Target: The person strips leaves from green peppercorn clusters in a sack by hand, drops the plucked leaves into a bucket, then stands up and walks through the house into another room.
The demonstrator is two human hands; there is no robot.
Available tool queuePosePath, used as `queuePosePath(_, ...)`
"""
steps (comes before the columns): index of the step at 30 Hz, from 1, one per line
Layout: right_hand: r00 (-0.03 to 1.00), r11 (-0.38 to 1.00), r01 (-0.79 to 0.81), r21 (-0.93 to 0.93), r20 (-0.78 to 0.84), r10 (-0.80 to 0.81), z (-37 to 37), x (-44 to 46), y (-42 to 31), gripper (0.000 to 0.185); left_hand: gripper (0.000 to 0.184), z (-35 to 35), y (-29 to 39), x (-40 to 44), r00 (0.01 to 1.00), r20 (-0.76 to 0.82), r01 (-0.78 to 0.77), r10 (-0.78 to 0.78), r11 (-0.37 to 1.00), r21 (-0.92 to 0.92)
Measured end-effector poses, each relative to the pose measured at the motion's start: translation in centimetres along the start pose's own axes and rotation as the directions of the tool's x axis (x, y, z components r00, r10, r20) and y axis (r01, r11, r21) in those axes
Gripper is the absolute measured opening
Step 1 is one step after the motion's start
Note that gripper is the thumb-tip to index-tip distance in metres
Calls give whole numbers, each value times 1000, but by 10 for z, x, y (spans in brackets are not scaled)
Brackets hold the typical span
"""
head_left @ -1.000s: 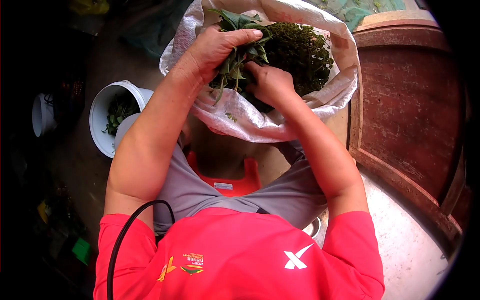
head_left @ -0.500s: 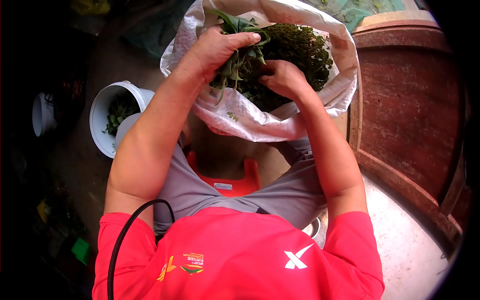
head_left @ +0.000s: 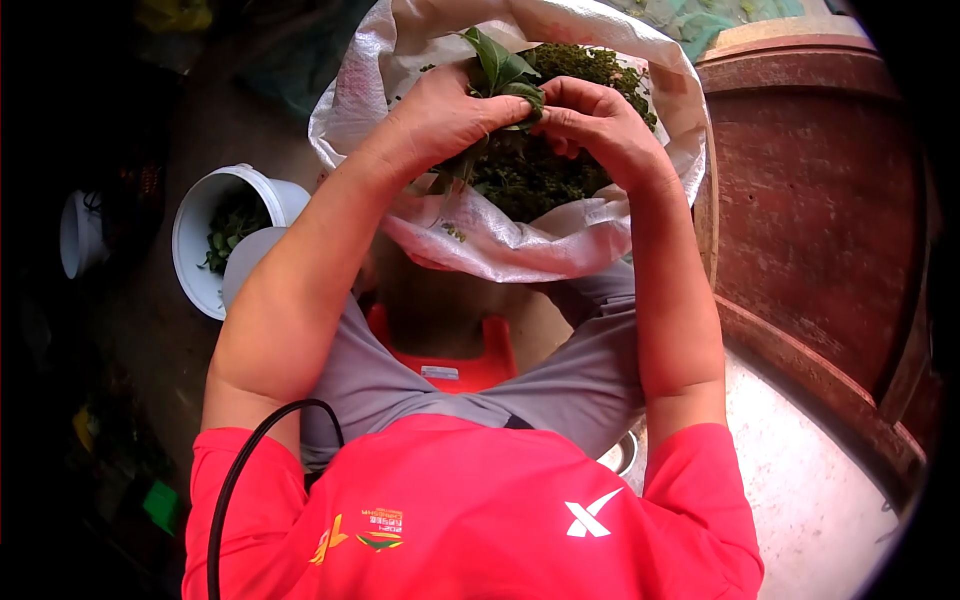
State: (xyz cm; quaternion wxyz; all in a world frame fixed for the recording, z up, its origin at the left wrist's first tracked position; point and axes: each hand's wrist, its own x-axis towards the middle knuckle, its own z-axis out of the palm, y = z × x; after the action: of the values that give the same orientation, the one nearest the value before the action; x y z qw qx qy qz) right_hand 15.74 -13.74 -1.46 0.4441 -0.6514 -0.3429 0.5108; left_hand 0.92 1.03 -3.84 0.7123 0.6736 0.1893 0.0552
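Over a white woven sack (head_left: 500, 240), my left hand (head_left: 455, 110) is closed around a bunch of leafy green stems (head_left: 495, 65). Broad leaves stick out past its thumb, and thin stems hang below. My right hand (head_left: 605, 125) meets the left thumb, its thumb and forefinger pinched on a leaf at the edge of the bunch. Beneath both hands the sack holds a heap of small dark green sprigs (head_left: 540, 185). My fingers hide part of the bunch.
To the left a white bucket (head_left: 185, 250) lies tilted with green leaves (head_left: 235, 230) inside. A red plastic stool (head_left: 470, 370) shows between my legs. A dark red wooden panel (head_left: 810, 220) stands at the right, close to the sack. Farther left is another white container (head_left: 82, 235).
My right hand has risen out of the heap of sprigs to the bunch in my left hand and now pinches there. The left hand keeps its hold on the stems.
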Motion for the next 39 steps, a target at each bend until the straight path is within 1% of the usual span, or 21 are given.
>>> queuePosePath(1, 997, 995, -18, 94, -67, 25, -3, -6, -8, 22, 35, -1, 0, 2, 998, -70, 2, -3, 1000, -16)
queuePosePath(2, 991, 997, -7, 81, -135, 18, -15, -8, -3, 25, 35, -2, 1, 3, 990, -141, 2, -7, 999, -34)
queuePosePath(4, 899, 984, -107, -139, -437, 36, -32, -14, 10, 24, 34, -1, 13, -2, 985, -167, 31, -55, 990, -138)
queuePosePath(6, 796, 905, -309, -293, -601, 78, -41, -19, 29, 24, 33, -3, 17, -4, 978, -177, 70, -111, 973, -220)
queuePosePath(9, 800, 861, -376, -343, -588, 115, -40, -23, 48, 26, 36, -4, 12, -3, 988, -107, 85, -115, 964, -254)
queuePosePath(11, 824, 604, -478, -638, -564, 56, -40, -20, 59, 29, 35, -6, 10, -3, 990, -61, 105, -124, 961, -254)
queuePosePath(12, 825, 602, -476, -641, -563, 53, -40, -19, 62, 29, 35, -7, 11, -3, 990, -64, 102, -122, 961, -256)
queuePosePath(14, 858, 327, -500, -802, -510, 61, -39, -15, 67, 28, 33, -8, 12, -4, 990, -27, 124, -136, 958, -259)
queuePosePath(15, 873, 229, -472, -851, -488, -14, -37, -15, 71, 31, 33, -8, 12, -5, 991, -30, 121, -134, 958, -260)
queuePosePath(16, 874, 228, -470, -853, -486, -16, -38, -12, 72, 31, 32, -7, 12, -6, 991, -34, 114, -127, 961, -253)
queuePosePath(18, 841, 185, -541, -820, -532, 100, -39, -6, 72, 31, 31, -8, 10, -6, 992, -39, 106, -119, 964, -245)
queuePosePath(22, 854, 291, -504, -813, -519, 29, -33, -11, 59, 25, 30, -9, 6, -3, 989, -19, 139, -146, 966, -220)
queuePosePath(23, 839, 575, -512, -638, -515, 175, -28, -15, 47, 22, 30, -9, 5, -2, 988, -6, 152, -157, 962, -227)
queuePosePath(24, 832, 780, -499, -377, -461, 309, -20, -18, 34, 19, 30, -6, 5, -3, 988, -7, 148, -154, 962, -229)
queuePosePath(27, 882, 867, -419, -268, -347, 319, 3, -26, 6, 15, 28, 4, 5, -3, 986, 31, 164, -161, 960, -226)
queuePosePath(28, 923, 927, -315, -204, -293, 249, 7, -26, 11, 19, 30, 8, 11, -8, 979, 49, 202, -196, 952, -231)
queuePosePath(31, 953, 973, -208, -99, -244, 178, 18, -23, 4, 19, 33, 13, 4, -7, 975, 91, 216, -202, 956, -197)
queuePosePath(34, 947, 962, -193, -193, -295, 131, 12, -22, 3, 19, 33, 16, 6, -7, 977, 54, 211, -205, 956, -205)
queuePosePath(36, 873, 910, -268, -316, -479, 91, 6, -20, 4, 20, 31, 15, 8, -7, 983, -5, 179, -186, 952, -249)
queuePosePath(38, 737, 820, -244, -518, -648, -190, -10, -15, 22, 22, 30, 10, 0, -2, 989, -19, 141, -148, 969, -204)
queuePosePath(39, 712, 786, -258, -562, -661, -238, -16, -12, 22, 23, 30, 8, 1, -2, 985, -20, 163, -171, 966, -202)
